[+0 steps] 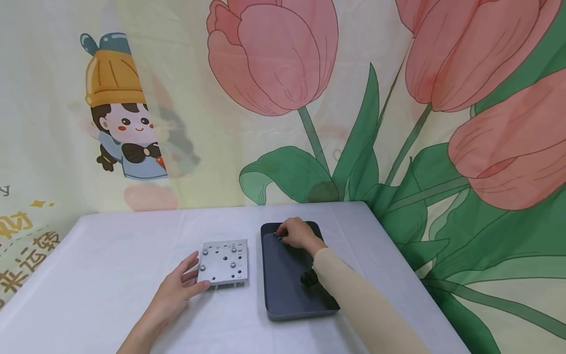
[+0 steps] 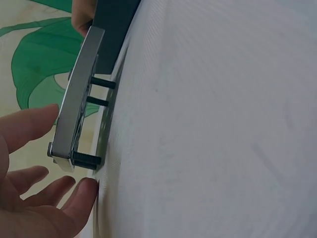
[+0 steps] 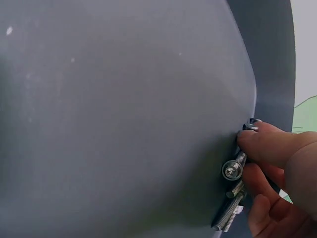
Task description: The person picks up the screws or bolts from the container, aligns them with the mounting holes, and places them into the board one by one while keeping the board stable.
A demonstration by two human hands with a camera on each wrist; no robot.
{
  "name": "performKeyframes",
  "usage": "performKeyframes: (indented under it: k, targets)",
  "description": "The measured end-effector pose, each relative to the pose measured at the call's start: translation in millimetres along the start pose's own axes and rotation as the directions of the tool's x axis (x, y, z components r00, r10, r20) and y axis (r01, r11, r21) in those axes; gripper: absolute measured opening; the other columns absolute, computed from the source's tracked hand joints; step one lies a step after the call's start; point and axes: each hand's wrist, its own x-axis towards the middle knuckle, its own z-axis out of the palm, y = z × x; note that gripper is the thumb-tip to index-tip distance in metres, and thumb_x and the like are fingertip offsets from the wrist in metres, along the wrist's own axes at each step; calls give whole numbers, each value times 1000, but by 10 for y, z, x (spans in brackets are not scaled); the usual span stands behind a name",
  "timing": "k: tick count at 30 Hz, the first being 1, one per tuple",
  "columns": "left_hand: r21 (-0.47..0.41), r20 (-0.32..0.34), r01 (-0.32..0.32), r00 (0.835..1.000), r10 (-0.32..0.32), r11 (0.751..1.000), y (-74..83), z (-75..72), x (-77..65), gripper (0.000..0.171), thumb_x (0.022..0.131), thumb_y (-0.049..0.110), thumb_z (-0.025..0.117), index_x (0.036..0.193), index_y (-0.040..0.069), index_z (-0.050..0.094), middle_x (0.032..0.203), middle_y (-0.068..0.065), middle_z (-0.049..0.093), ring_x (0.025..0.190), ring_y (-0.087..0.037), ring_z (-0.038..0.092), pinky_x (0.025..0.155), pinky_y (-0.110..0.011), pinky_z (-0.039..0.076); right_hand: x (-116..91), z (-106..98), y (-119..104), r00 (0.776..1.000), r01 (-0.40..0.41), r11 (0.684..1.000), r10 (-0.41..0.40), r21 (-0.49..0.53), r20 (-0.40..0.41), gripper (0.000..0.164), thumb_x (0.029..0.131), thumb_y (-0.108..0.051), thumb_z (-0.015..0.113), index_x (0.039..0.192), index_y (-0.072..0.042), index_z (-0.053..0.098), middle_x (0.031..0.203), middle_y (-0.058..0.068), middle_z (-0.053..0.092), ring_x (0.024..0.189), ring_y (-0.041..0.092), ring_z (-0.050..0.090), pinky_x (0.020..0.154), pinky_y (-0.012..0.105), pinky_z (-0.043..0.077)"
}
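Note:
A square silver metal plate [image 1: 223,263] with holes and several bolts set through it stands on the white table. Threaded bolt shanks [image 2: 103,82] stick out beneath it, seen in the left wrist view. My left hand [image 1: 177,287] rests beside its left edge, thumb at the near corner, fingers loosely spread. Inside the far left corner of a dark grey tray [image 1: 287,290], my right hand [image 1: 298,233] pinches a small shiny bolt [image 3: 250,126] between thumb and forefinger. Several loose bolts [image 3: 230,210] lie against the tray wall under those fingers.
The tray lies right of the plate, a narrow strip of white tablecloth [image 1: 254,295] between them. A round black object [image 1: 308,279] shows at the right forearm, over the tray. Behind the table hangs a printed backdrop [image 1: 199,147] with tulips.

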Motion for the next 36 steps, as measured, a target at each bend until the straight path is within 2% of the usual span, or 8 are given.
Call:
performKeyframes:
  k: [8, 16, 21, 28, 36]
  targets:
    - [-16, 11, 3, 1000, -3, 1000, 22, 32, -3, 96, 94, 16, 82, 170, 9, 22, 171, -24, 29, 148, -45, 45, 108, -41, 53, 48, -10, -46, 999, -32, 986, 34, -163, 13, 15, 100, -15, 76, 113, -17, 83, 116, 2, 77, 113, 23, 69, 97, 40, 57]
    - [55, -9, 31, 999, -31, 998, 43, 77, 19, 92, 95, 19, 81, 169, 8, 27, 166, -26, 38, 146, -45, 48, 110, -49, 51, 30, 9, 5, 1000, -14, 982, 10, -188, -20, 7, 100, -15, 77, 101, -19, 83, 104, -1, 77, 92, 17, 67, 86, 37, 58]
    - [75, -17, 54, 998, -53, 996, 46, 89, 32, 92, 95, 21, 82, 168, 8, 28, 166, -27, 38, 145, -47, 47, 110, -50, 50, 18, 22, 52, 999, 10, 989, -15, -144, -38, 6, 100, -18, 77, 100, -20, 83, 101, -4, 77, 92, 16, 67, 86, 37, 58]
    - [80, -22, 56, 998, -54, 995, 47, 80, 26, 91, 95, 20, 82, 168, 8, 28, 165, -27, 38, 145, -46, 48, 110, -48, 50, 5, 35, 99, 997, 38, 999, -39, -20, -69, 4, 100, -17, 76, 102, -16, 80, 98, -3, 75, 91, 14, 66, 88, 37, 56]
    - [57, -20, 60, 998, -59, 997, 48, 67, 26, 92, 94, 20, 83, 168, 10, 29, 164, -27, 41, 144, -44, 50, 106, -42, 54, -9, 15, 118, 991, 79, 988, -64, 135, -116, 8, 103, -13, 72, 110, -12, 76, 97, -2, 74, 90, 14, 66, 88, 38, 56]
